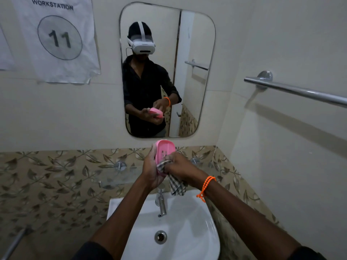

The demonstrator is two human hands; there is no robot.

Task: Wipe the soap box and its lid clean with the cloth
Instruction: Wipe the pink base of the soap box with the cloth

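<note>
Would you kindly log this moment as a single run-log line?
step: wiping | left hand: holds pink soap box | right hand: presses checked cloth into it | place: above sink | lid: not seen

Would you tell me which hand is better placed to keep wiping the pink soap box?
Right: the right hand already grips the cloth against the soap box, while the left hand holds it.

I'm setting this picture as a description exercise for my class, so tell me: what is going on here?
A person stands at a white sink under a wall mirror. The left hand holds a pink soap box up, its hollow side facing the camera. The right hand presses a checked cloth against the box's lower edge. No separate lid is visible.
</note>
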